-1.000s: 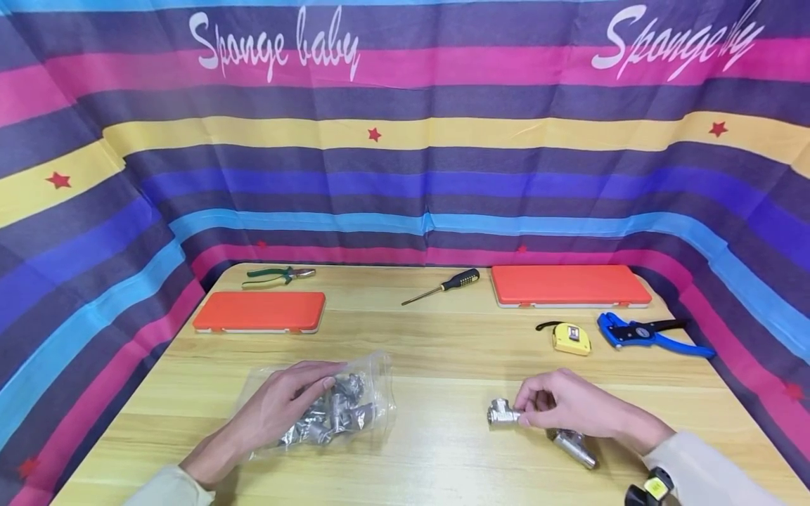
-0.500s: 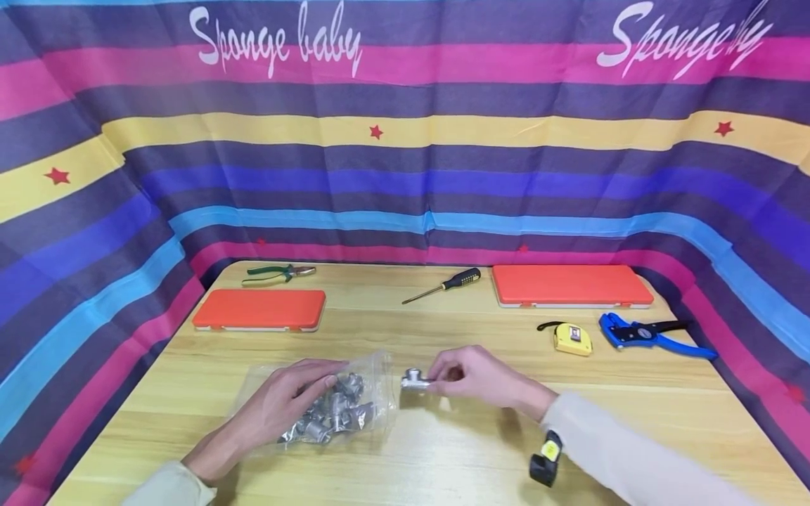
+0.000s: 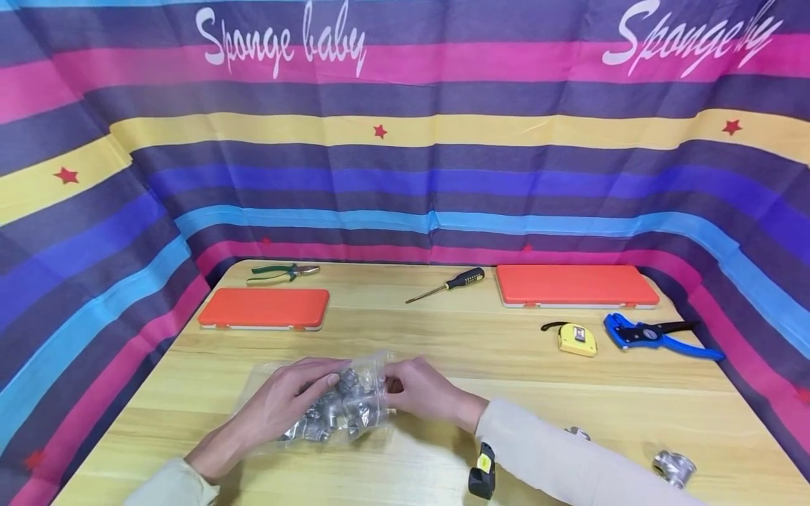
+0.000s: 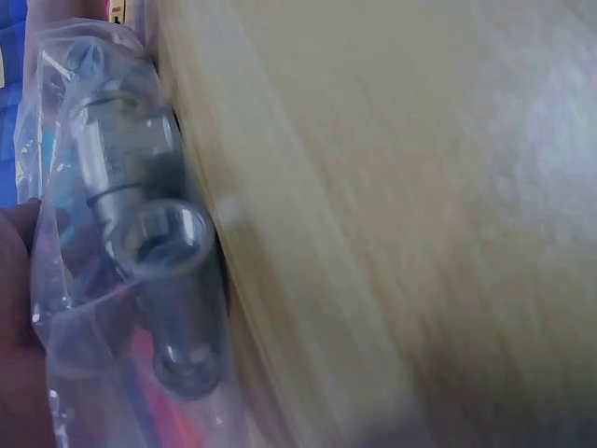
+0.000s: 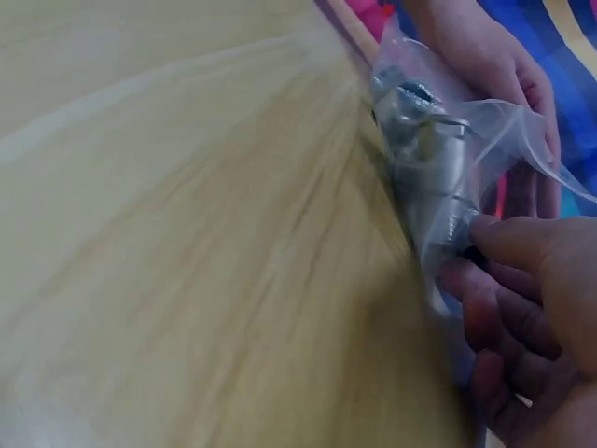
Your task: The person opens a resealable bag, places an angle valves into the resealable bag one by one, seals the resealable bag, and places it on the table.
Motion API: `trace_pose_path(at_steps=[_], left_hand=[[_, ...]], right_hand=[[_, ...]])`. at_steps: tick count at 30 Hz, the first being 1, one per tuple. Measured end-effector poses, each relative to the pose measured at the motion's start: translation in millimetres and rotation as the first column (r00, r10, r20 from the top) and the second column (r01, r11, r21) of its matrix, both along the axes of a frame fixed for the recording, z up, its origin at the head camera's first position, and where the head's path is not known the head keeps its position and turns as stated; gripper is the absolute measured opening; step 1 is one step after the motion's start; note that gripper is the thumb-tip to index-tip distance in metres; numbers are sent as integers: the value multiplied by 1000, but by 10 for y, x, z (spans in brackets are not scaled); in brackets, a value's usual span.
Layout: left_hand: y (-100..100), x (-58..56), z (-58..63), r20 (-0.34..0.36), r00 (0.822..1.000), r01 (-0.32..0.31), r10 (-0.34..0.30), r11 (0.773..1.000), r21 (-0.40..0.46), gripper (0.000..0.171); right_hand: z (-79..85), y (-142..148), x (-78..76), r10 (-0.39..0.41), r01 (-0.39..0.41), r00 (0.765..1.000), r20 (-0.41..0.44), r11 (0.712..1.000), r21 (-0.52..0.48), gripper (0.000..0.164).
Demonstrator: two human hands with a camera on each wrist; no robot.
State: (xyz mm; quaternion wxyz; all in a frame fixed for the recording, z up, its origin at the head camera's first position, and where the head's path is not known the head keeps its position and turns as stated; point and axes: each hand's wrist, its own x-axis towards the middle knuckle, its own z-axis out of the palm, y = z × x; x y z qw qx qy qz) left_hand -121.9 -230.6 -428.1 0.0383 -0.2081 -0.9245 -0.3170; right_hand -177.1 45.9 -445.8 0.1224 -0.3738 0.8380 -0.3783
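Note:
A clear plastic bag [image 3: 373, 422] of several silvery metal pipe fittings [image 3: 316, 425] lies on the table, its mouth facing right. My left hand [image 3: 287, 393] holds the bag from the left, thumb and fingers over its upper side. At the mouth, my right hand [image 3: 420, 390] pinches a metal pipe fitting [image 5: 452, 219] between thumb and fingers. In the right wrist view that fitting sits among the others, partly covered by the plastic. The left wrist view shows a tee fitting [image 4: 168, 243] through the film.
Loose metal fittings [image 3: 674, 467] lie at the right, one half hidden by the right sleeve [image 3: 544, 443]. Farther back are two orange cases [image 3: 264, 308], green-handled pliers [image 3: 285, 272], a screwdriver [image 3: 446, 284], a yellow tape measure [image 3: 577, 339] and blue wire strippers [image 3: 658, 335].
My right hand has carried the fitting leftward from the right side of the table to the bag's mouth. The left hand has stayed on the bag.

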Motion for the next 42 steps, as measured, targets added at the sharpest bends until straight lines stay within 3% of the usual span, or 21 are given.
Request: trace_pose_path(at_steps=[5,9,15,21,28,33,37,42], left_hand=[[5,-9,-3,-14,1000,9,-9,1000,-4,33],[3,0,-3,-21,1000,5,-6,1000,-5,33],[2,14,-3,0,1000,-2,2,1000,-9,33],[-2,10,-8,10,1000,-2,2,1000,-7,33],[9,-2,-15,4,1000,-4,4,1000,-6,33],[12,1,-7,3,1000,-5,5,1000,-7,32],[12,2,-6,-1,1000,-4,4,1000,-7,32],[16,2,-5,7,1000,0,0,1000,-8,33]], right_hand=[[62,137,28,24,-20,993,118,999,-29,10],[146,477,28,14,-5,984,177,999,-50,25],[221,1267,36,-29,31,992,126,999,-20,30],[228,2084,181,-137,136,983,122,991,18,23],[138,2771,342,-172,170,980,95,985,28,19],[54,3037,416,-134,135,988,81,991,4,15],[21,3081,414,-94,96,987,131,995,-8,14],[-2,2989,397,-137,136,987,79,990,18,11]])
